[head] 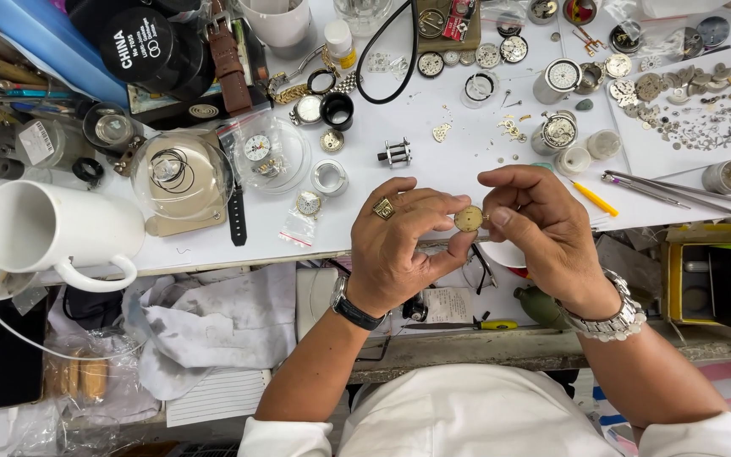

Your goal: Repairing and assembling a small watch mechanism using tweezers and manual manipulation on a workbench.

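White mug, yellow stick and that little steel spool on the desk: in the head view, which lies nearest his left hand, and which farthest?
Measured from the left hand:
1. Steel spool, just beyond the hand on the white desk.
2. Yellow stick, off to the right, past the right hand.
3. White mug, lying on its side far out at the left edge.

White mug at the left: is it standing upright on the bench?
No. The white mug lies on its side, its open mouth facing left and its handle toward the bench's near edge.
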